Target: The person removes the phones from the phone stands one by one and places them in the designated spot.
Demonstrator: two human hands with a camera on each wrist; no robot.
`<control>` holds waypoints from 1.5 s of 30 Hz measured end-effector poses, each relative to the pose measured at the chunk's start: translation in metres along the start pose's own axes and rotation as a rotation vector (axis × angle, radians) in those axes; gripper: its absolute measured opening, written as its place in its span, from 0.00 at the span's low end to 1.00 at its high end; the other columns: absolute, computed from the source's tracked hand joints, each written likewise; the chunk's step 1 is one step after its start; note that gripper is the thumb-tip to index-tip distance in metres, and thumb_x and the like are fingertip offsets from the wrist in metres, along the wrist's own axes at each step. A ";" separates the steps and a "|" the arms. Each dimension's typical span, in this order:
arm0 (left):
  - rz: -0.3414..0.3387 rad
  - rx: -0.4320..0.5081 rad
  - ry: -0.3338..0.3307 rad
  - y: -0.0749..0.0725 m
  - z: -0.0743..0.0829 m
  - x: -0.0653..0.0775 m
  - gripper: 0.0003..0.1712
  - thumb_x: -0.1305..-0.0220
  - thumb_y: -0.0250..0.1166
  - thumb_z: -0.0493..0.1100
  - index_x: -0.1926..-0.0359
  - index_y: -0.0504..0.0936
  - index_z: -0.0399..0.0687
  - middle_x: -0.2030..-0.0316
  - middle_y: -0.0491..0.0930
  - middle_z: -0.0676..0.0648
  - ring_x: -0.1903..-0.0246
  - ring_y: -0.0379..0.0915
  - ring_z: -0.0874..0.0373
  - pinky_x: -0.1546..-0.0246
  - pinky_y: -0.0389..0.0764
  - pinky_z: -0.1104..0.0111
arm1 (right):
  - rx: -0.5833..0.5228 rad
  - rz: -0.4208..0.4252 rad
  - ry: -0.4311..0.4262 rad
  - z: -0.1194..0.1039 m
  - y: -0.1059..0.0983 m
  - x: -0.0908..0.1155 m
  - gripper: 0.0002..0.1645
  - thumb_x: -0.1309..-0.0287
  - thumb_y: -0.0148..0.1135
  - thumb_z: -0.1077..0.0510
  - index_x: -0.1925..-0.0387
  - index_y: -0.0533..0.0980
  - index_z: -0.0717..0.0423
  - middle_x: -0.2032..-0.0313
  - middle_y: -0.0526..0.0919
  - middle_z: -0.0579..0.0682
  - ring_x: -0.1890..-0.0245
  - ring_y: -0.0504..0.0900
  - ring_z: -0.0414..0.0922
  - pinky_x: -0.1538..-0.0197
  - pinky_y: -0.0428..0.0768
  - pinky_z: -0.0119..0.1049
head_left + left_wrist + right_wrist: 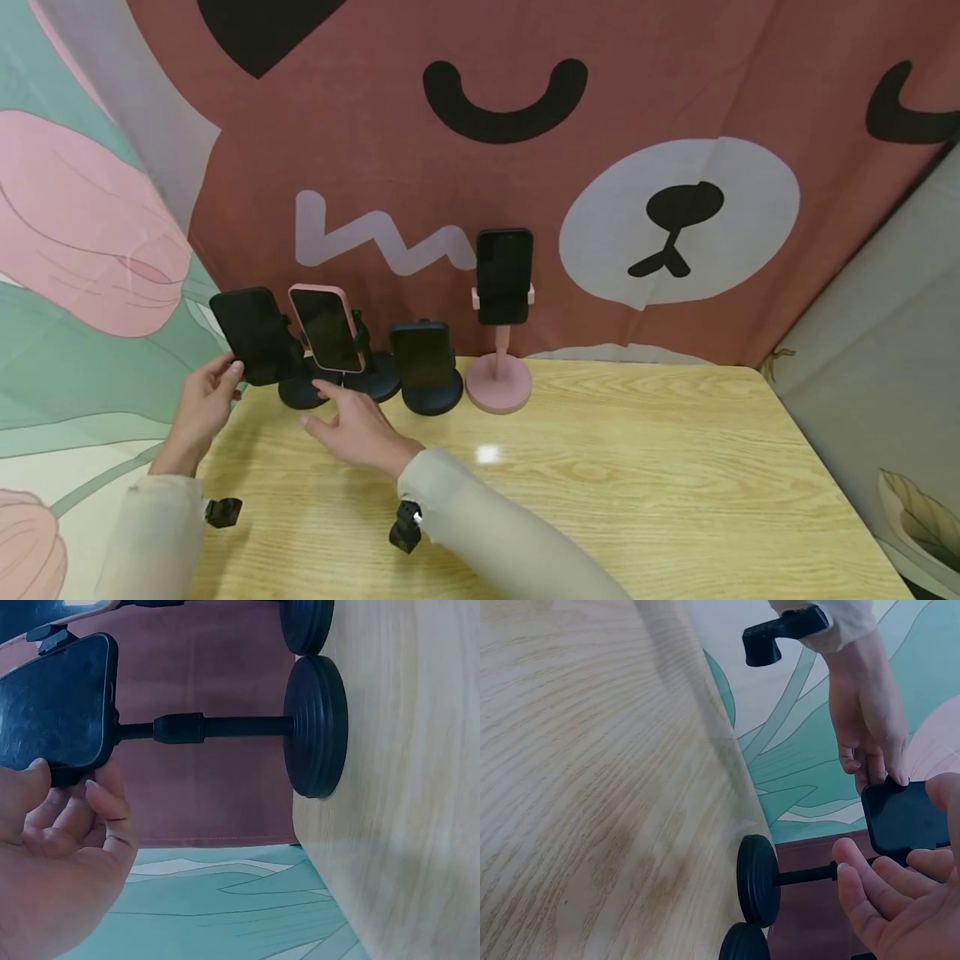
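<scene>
At the table's far left a black smartphone leans on a black phone stand, whose round base and thin post show in the left wrist view. My left hand pinches the phone's lower left corner, thumb on the front and fingers behind. My right hand hovers before the stands with fingers relaxed and nothing in them, index finger pointing left. It overlaps the bottom of a pink-edged smartphone in the head view. In the right wrist view its fingers appear near the stand's post.
Right of these, a small phone sits low on a black stand, then a dark phone stands tall on a pink stand. A bear-print curtain hangs behind the wooden table. Small black cameras are on both wrists.
</scene>
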State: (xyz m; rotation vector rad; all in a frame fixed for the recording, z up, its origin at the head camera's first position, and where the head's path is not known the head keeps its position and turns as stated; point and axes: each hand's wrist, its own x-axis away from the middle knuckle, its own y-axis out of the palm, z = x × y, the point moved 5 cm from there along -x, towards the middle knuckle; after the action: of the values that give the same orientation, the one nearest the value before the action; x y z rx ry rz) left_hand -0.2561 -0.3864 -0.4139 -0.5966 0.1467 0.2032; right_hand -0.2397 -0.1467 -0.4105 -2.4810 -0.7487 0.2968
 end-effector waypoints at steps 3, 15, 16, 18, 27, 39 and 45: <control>0.009 0.075 0.022 0.001 0.000 0.004 0.35 0.19 0.45 0.48 0.26 0.55 0.22 0.64 0.70 0.84 0.70 0.71 0.77 0.69 0.74 0.81 | -0.035 -0.001 0.006 0.001 -0.001 -0.001 0.33 0.28 0.58 0.44 0.26 0.64 0.39 0.36 0.78 0.39 0.81 0.75 0.31 0.70 0.74 0.24; 0.002 0.193 -0.049 0.008 0.003 0.035 0.38 0.21 0.51 0.49 0.26 0.53 0.22 0.57 0.71 0.83 0.66 0.75 0.80 0.61 0.70 0.89 | -0.122 -0.025 0.041 0.002 -0.006 -0.006 0.29 0.25 0.55 0.49 0.26 0.66 0.42 0.34 0.78 0.45 0.78 0.77 0.32 0.69 0.75 0.23; 0.006 0.180 -0.052 0.008 0.003 0.039 0.38 0.21 0.52 0.49 0.27 0.54 0.23 0.58 0.72 0.83 0.66 0.75 0.80 0.61 0.70 0.89 | -0.130 -0.032 0.047 0.003 -0.004 -0.006 0.29 0.25 0.55 0.49 0.26 0.66 0.41 0.34 0.78 0.45 0.76 0.79 0.31 0.68 0.75 0.23; 0.008 0.157 -0.056 0.009 0.005 0.045 0.38 0.21 0.52 0.50 0.27 0.56 0.23 0.58 0.72 0.83 0.66 0.75 0.80 0.61 0.69 0.90 | -0.142 -0.043 0.060 0.004 -0.002 -0.005 0.30 0.25 0.55 0.48 0.26 0.65 0.40 0.33 0.77 0.44 0.69 0.85 0.33 0.66 0.77 0.23; 0.047 0.192 -0.013 0.014 0.014 0.069 0.33 0.22 0.55 0.41 0.32 0.59 0.15 0.62 0.78 0.80 0.68 0.76 0.78 0.59 0.67 0.92 | -0.219 -0.033 0.014 0.002 -0.003 -0.002 0.29 0.24 0.54 0.52 0.26 0.66 0.44 0.37 0.81 0.49 0.71 0.85 0.35 0.71 0.77 0.25; 0.113 0.361 0.059 0.013 0.027 0.084 0.25 0.27 0.59 0.33 0.51 0.78 0.78 0.71 0.85 0.67 0.66 0.78 0.77 0.56 0.70 0.92 | -0.262 -0.027 -0.057 -0.010 -0.014 0.009 0.27 0.25 0.55 0.53 0.30 0.70 0.59 0.62 0.90 0.56 0.71 0.86 0.34 0.73 0.69 0.24; 0.126 0.289 0.045 0.013 0.041 0.088 0.24 0.26 0.59 0.35 0.32 0.71 0.37 0.70 0.85 0.69 0.64 0.78 0.79 0.56 0.71 0.92 | -0.293 -0.037 -0.072 -0.015 -0.024 0.019 0.28 0.25 0.55 0.54 0.29 0.69 0.59 0.58 0.89 0.56 0.69 0.84 0.31 0.77 0.67 0.25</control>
State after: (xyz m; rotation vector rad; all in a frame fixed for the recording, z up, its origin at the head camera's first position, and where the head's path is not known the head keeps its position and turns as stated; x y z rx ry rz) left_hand -0.1706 -0.3397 -0.4044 -0.3046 0.2524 0.2848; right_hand -0.2293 -0.1255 -0.3862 -2.7390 -0.9240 0.2805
